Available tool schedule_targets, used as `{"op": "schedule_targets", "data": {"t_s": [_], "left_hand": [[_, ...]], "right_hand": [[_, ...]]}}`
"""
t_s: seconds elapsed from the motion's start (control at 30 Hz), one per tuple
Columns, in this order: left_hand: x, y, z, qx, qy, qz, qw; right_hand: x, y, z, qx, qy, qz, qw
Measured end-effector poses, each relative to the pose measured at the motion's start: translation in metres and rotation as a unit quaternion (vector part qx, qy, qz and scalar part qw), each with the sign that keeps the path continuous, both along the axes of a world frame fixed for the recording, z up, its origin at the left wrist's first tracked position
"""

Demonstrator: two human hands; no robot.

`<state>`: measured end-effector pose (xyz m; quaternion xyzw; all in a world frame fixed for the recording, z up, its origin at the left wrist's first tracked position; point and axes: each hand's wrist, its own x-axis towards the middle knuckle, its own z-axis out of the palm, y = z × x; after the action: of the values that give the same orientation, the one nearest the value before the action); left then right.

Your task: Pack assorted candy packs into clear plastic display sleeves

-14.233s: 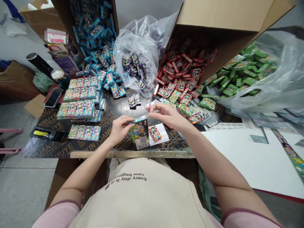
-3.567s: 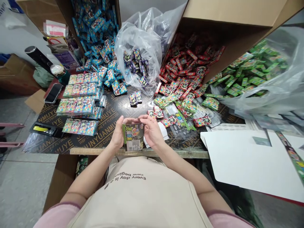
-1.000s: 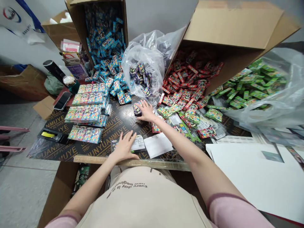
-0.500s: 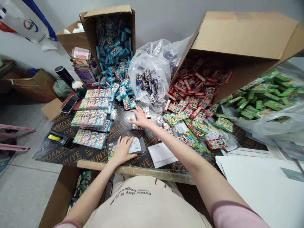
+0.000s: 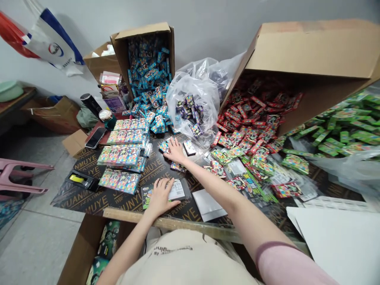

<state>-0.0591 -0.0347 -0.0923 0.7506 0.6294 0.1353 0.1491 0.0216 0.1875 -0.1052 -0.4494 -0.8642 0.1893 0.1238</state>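
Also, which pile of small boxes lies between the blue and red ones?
The purple pile, in the clear bag; the blue pile and the red pile flank it.

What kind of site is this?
Likely a small hand-packing workstation: tipped cardboard cartons spill small blue packs and red packs, filled clear sleeves are stacked at the left, and the left hand rests on a flat printed package.

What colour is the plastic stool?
Pink, the stool at the left edge; it shows best in the head view.
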Motion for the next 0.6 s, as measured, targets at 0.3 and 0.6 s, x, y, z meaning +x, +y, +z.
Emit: {"op": "schedule_targets", "data": {"t_s": [0.3, 0.6], "left_hand": [[-0.009, 0.012, 0.022, 0.019, -0.351, 0.165, 0.922], [0.002, 0.016, 0.052, -0.100, -0.461, 0.205, 0.857]], "right_hand": [[0.074, -0.048, 0.056, 0.000, 0.062, 0.232, 0.971], [0.105, -0.093, 0.103, -0.024, 0.033, 0.365, 0.930]]}}
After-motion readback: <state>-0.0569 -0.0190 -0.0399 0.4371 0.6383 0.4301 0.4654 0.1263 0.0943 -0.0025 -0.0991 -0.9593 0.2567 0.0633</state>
